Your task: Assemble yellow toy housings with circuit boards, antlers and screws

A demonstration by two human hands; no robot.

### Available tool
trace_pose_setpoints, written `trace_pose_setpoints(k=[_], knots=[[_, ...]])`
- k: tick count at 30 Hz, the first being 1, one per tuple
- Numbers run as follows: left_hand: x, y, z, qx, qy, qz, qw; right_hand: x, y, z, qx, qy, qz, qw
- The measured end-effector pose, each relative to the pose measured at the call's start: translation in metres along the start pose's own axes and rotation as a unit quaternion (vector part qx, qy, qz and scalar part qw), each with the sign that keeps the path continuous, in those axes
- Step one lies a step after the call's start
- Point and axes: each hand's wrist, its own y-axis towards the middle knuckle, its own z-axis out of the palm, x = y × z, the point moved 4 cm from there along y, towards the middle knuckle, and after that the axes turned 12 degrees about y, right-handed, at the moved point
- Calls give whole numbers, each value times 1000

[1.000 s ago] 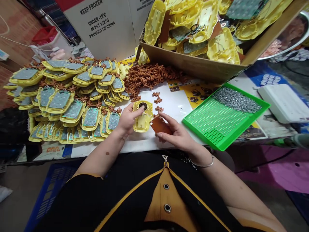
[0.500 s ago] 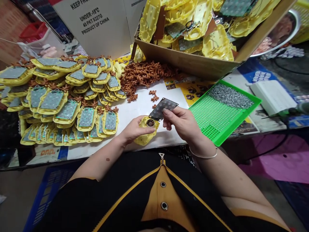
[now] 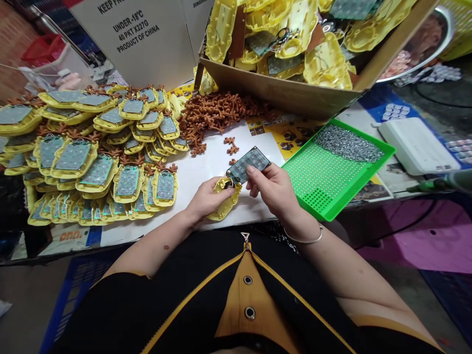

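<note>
My left hand [image 3: 208, 198] grips a yellow plastic shell [image 3: 223, 204] just above the table's front edge. My right hand [image 3: 275, 189] pinches a small grey-green circuit board [image 3: 249, 164] by its lower edge and holds it tilted over the shell's upper end, where the two touch. A silver bangle sits on my right wrist.
Rows of finished yellow shells with boards [image 3: 88, 157] fill the left of the table. A heap of brown rubber pieces [image 3: 217, 113] lies behind my hands. A cardboard box of yellow parts [image 3: 295, 54] stands at the back, a green tray with screws [image 3: 337, 164] to the right.
My right hand turned the board from its brown side to its grey-green side and brought it over the shell. The left hand drew the shell nearer the table edge.
</note>
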Motion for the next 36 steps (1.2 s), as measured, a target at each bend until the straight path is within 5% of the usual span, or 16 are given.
trace_pose_setpoints(k=[8, 17, 23, 28, 31, 36], knots=[[5, 0, 6, 35, -105, -67, 992, -10, -1, -15, -19, -26, -138, 990], [3, 0, 0, 54, -208, -109, 970, 23, -12, -31, 148, -178, -172, 957], [0, 4, 5, 87, -317, -129, 936, 43, -19, -33, 117, -273, -313, 902], [2, 4, 7, 85, -286, -147, 943, 50, -15, -33, 88, -288, -354, 886], [3, 3, 8, 89, -270, -138, 949, 56, -12, -31, 94, -267, -345, 895], [1, 1, 11, 112, -249, -135, 953, 52, -4, -27, 81, -187, -192, 960]])
